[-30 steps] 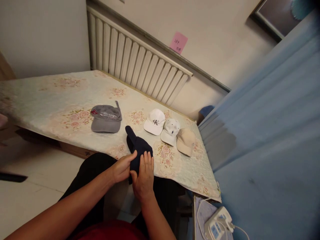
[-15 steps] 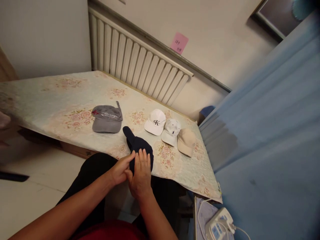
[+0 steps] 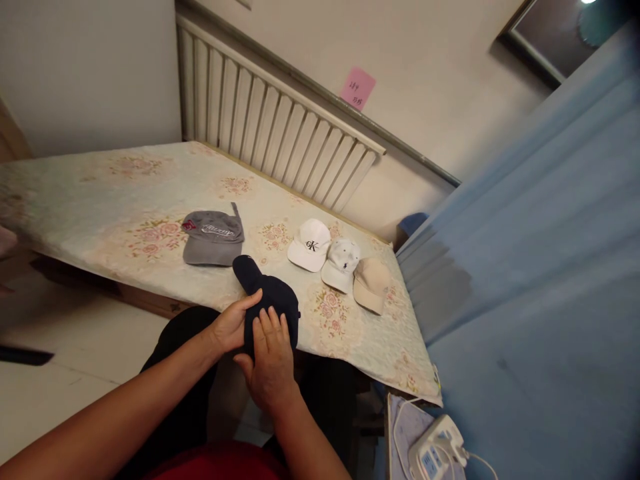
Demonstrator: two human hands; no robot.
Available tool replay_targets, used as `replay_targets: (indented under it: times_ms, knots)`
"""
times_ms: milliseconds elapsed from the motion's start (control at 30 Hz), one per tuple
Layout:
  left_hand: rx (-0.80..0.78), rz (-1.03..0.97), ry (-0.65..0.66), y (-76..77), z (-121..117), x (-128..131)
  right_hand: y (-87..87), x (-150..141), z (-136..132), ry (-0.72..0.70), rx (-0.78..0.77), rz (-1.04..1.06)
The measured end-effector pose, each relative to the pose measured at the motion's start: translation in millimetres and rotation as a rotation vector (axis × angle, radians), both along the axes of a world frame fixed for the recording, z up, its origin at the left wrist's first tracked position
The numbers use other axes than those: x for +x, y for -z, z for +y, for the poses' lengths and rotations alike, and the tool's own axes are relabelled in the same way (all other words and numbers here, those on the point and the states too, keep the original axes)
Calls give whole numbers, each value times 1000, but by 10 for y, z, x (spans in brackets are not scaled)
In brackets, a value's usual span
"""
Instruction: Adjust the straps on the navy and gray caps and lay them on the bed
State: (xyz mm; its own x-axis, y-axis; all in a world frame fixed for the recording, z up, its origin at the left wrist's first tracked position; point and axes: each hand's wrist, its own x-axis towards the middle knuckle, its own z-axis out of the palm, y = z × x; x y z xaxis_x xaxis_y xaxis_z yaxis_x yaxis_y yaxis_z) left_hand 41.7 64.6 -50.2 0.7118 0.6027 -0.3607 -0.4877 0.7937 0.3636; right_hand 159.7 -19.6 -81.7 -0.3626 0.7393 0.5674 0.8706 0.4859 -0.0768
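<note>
A dark navy baseball cap (image 3: pixel 277 297) is held over the front edge of the bed, its brim pointing up and left. My left hand (image 3: pixel 233 325) grips it from the left side, thumb on top and the other fingers hidden underneath. My right hand (image 3: pixel 273 363) lies flat on the crown with its fingers stretched out. Beyond them rest a grey cap (image 3: pixel 214 237) with white lettering, a white cap (image 3: pixel 310 245) with black letters, another white cap (image 3: pixel 341 264) with a small dark emblem, and a beige cap (image 3: pixel 371 283).
The caps lie on a bed with a floral cover (image 3: pixel 200 173). A radiator (image 3: pixel 280 127) runs along the wall behind it. At right hangs a blue curtain (image 3: pixel 540 267). A white power strip (image 3: pixel 436 453) with cords sits on a small stand at lower right.
The navy cap has shifted a little left, and its brim has swung left. My left thumb now presses farther over the crown. My right hand has slid slightly down and left across it.
</note>
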Motion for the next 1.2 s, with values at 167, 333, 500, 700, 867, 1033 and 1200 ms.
replay_targets:
  times_ms: [167,333,500,700,867,1033,1200]
  knots:
    - [-19,-1,52,16,-19,24,-21,-8,-5,3,33,37]
    - [2,103,-4,65,-107,84,-50,21,70,39,69,44]
    - [21,44,-87,89,-152,102,-3,125,110,80,33,49]
    - [-22,-59,-67,108,-163,75,29,281,67,200,3,139]
    - [-9,-45,-75,95,-194,92,-75,213,59,217,21,164]
    - [-18,123,-170,93,-217,90,-78,37,86,69,11,68]
    - [-17,25,-55,102,-183,9,-4,-8,77,42,10,60]
